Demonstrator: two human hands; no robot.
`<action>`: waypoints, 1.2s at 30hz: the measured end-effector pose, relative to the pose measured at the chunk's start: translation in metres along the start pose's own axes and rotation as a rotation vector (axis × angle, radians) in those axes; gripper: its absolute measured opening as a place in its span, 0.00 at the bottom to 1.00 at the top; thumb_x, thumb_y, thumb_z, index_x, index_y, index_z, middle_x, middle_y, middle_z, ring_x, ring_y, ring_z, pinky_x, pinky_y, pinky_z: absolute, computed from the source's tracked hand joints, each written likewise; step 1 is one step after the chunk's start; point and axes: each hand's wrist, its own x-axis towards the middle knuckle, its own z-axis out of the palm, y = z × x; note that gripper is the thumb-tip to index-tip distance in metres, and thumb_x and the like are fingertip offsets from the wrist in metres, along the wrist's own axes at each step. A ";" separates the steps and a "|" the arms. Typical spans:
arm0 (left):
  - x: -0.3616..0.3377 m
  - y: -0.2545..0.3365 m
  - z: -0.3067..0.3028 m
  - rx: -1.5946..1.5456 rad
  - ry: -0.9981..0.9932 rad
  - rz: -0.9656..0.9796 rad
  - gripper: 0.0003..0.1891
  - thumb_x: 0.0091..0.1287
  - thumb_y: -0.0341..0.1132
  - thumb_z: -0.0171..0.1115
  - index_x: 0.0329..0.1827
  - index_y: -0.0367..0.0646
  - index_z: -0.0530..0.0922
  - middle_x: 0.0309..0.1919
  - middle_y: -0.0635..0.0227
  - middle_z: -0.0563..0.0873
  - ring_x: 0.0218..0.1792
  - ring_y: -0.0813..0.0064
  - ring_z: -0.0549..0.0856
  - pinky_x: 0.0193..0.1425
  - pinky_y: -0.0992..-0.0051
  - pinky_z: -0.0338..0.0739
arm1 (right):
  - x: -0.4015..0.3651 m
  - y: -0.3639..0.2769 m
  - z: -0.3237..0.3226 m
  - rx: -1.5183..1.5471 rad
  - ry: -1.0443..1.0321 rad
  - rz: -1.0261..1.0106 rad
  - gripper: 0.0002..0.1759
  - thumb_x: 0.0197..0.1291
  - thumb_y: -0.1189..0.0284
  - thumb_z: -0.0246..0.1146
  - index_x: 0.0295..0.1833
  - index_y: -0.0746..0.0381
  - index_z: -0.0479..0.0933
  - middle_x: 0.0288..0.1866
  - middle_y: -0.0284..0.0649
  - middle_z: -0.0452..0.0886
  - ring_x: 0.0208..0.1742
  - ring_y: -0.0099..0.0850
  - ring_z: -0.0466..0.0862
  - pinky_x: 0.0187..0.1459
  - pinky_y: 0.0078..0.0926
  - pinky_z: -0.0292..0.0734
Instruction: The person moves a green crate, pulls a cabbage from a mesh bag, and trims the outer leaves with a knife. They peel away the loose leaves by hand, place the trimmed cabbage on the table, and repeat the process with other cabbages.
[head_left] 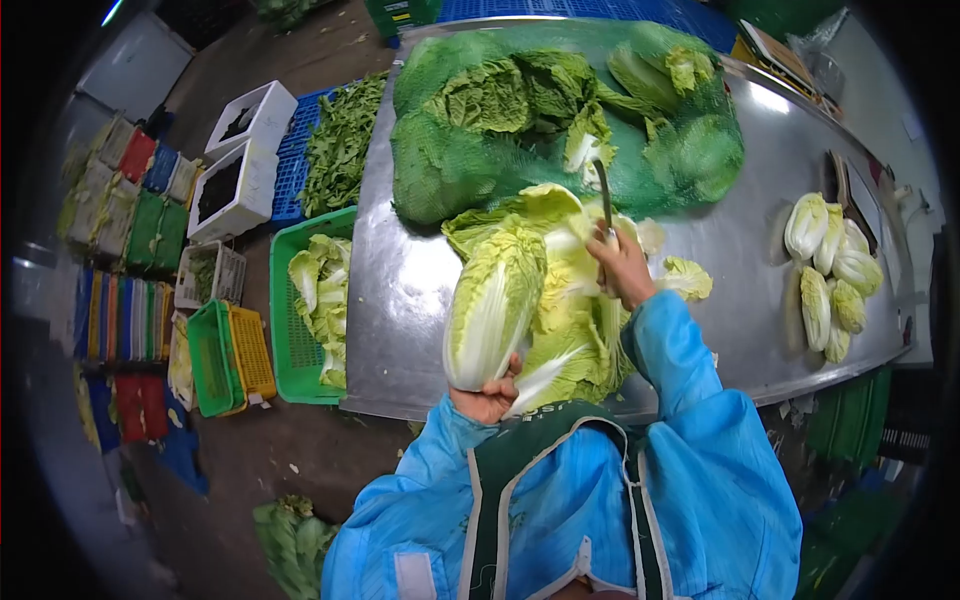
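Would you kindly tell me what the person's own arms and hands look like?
Long, wrinkled, bright blue sleeves cover both arms to about the wrists; a whitish patch sits near the left upper arm. The left hand and right hand are ungloved.

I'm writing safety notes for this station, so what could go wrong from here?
The left hand is bare and holds the cabbage near its base, so the curved knife in the right hand could nick its fingers if brought across.

The blade overlaps the green net in this view and might snag it.

Loose leaves near the table's near edge may slip off.
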 end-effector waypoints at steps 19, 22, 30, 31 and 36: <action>0.019 -0.008 0.012 0.552 0.220 0.444 0.36 0.59 0.47 0.66 0.69 0.42 0.65 0.63 0.57 0.75 0.61 0.58 0.76 0.65 0.53 0.72 | -0.036 -0.007 0.023 0.393 0.176 -0.184 0.17 0.60 0.63 0.66 0.46 0.65 0.74 0.22 0.31 0.76 0.13 0.17 0.73 0.12 0.14 0.70; 0.031 0.005 0.028 0.294 0.053 0.413 0.38 0.56 0.53 0.67 0.67 0.44 0.67 0.60 0.59 0.76 0.57 0.58 0.79 0.59 0.55 0.77 | -0.061 -0.005 0.001 0.465 0.294 -0.207 0.16 0.60 0.65 0.65 0.47 0.65 0.73 0.28 0.36 0.78 0.13 0.21 0.75 0.12 0.18 0.72; 0.024 0.031 0.040 0.210 -0.223 0.136 0.38 0.54 0.57 0.67 0.65 0.46 0.68 0.58 0.59 0.74 0.47 0.62 0.81 0.50 0.62 0.79 | -0.037 0.070 -0.062 -0.251 0.465 -0.282 0.23 0.57 0.65 0.66 0.55 0.65 0.73 0.34 0.37 0.81 0.22 0.22 0.77 0.20 0.21 0.72; 0.025 0.025 0.040 0.261 -0.208 0.098 0.38 0.54 0.59 0.65 0.65 0.47 0.68 0.57 0.59 0.74 0.47 0.62 0.81 0.50 0.61 0.79 | -0.047 0.055 -0.056 -0.209 0.489 -0.253 0.24 0.57 0.65 0.66 0.56 0.65 0.73 0.35 0.37 0.81 0.23 0.22 0.77 0.20 0.21 0.72; 0.065 -0.032 0.046 0.707 0.095 0.274 0.38 0.62 0.62 0.54 0.71 0.51 0.64 0.66 0.59 0.71 0.61 0.53 0.75 0.61 0.46 0.72 | -0.083 0.025 -0.026 0.337 0.046 -0.009 0.26 0.57 0.61 0.66 0.59 0.60 0.73 0.26 0.37 0.78 0.22 0.23 0.78 0.23 0.21 0.74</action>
